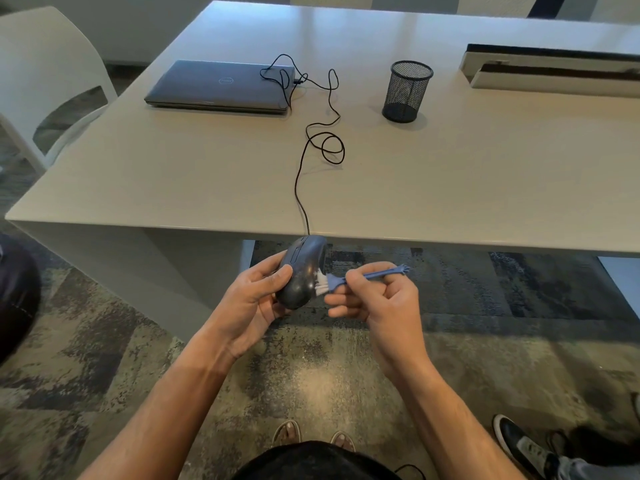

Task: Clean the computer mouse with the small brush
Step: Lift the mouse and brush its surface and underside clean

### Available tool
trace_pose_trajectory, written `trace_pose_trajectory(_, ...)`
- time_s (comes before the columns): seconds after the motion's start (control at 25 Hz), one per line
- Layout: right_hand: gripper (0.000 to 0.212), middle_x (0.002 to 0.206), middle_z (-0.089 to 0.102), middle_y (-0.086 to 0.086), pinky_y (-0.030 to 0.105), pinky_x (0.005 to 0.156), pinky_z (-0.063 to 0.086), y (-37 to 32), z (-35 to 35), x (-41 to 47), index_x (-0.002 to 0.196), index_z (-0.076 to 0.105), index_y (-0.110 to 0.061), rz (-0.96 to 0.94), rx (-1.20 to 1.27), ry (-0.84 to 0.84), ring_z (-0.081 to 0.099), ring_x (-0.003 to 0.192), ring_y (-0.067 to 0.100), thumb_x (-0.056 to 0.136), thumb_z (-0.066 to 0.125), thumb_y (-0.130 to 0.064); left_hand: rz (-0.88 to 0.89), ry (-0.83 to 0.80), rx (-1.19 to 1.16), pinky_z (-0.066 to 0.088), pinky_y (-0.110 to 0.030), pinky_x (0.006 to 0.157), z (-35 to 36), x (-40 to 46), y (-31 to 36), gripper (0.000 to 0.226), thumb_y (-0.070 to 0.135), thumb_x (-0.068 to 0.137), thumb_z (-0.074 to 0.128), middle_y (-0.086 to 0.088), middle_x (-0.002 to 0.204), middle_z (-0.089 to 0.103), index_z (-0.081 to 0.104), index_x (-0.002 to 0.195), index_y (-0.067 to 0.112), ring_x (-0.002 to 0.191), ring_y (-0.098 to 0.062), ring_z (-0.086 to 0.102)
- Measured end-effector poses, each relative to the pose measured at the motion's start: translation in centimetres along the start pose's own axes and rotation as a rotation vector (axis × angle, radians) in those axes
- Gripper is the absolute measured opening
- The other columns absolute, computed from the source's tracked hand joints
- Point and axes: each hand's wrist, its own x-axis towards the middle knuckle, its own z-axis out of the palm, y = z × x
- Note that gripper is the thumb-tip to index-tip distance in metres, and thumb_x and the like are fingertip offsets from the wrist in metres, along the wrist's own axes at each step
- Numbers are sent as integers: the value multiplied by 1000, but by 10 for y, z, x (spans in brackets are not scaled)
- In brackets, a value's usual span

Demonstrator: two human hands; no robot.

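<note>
Mouse [302, 271] is gripped by the left hand [254, 299] just off the table's [485, 188] near edge, tilted to expose its side; right hand [381, 299] pinches the brush [349, 279], bristles touching it.

A dark, glossy blue-black computer mouse [301, 275] is seen, with a thin black cable [300, 188] running from it. The small brush [360, 276] is coloured mid-blue, with white bristles at its head. The bench [450, 174] is finished in a pale beige-grey. A closed laptop [221, 86] is shown in slate grey-blue. A pen cup [406, 91] is made of black mesh, patterned with fine holes. The floor carpet [311, 368] is mottled in olive, grey and black patches. A white chair [45, 64] is seen at the left. A black-and-white shoe [512, 441] is visible at the lower right.
</note>
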Motion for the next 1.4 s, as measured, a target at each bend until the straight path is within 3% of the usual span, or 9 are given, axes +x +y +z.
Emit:
trace_pose_trajectory(0.16,18,75,75,20,33,57,61,-8,-4,-4,82,74,-20,-1,-27,-47,75,67,31,96,65,-13,-1,-21,-19,58,-32,78,2,-1,2,57,26,78,77,-14,119,70,65,132,12,97,-23,67)
trace_pose_trajectory(0.44,18,78,77,15,29,62,61,-14,-7,38,89,71,-3,0,-66,223,77,73,27,99,65,-17,-25,-71,-36,60,-32,78,12,-6,4,82,35,61,94,-18,129,67,64,133,11,102,-25,69)
trace_pose_trajectory(0.64,14,78,76,18,29,61,60,-9,4,24,91,69,-3,5,-119,85,75,70,27,99,63,-12,-12,-27,-23,60,-31,77,6,-3,3,44,19,82,70,-14,122,70,70,126,15,97,-22,70)
trace_pose_trajectory(0.88,29,72,73,20,30,54,59,-7,5,1,77,73,-22,30,-65,-47,73,61,27,98,62,-4,-13,-36,-37,60,-33,78,-1,-3,3,49,22,80,72,-16,121,70,68,128,13,97,-23,70)
trace_pose_trajectory(1.0,14,74,74,20,29,56,58,-13,-2,12,85,70,-11,-4,-46,43,73,65,28,97,64,-11,-12,-56,-55,60,-32,78,1,0,3,48,19,81,71,-16,123,70,67,129,12,97,-23,71)
trace_pose_trajectory(1.16,18,73,75,12,26,58,59,-10,-7,42,86,70,-4,12,-13,268,74,68,23,100,62,-12,-26,-68,-61,61,-33,76,5,0,4,46,16,83,67,-17,123,69,67,129,11,95,-24,73)
trace_pose_trajectory(1.4,16,76,76,17,27,58,59,1,5,34,91,68,0,50,-72,180,75,69,26,99,63,-13,-15,-23,-41,60,-30,74,4,3,5,44,19,83,69,-16,123,70,69,127,14,96,-22,69)
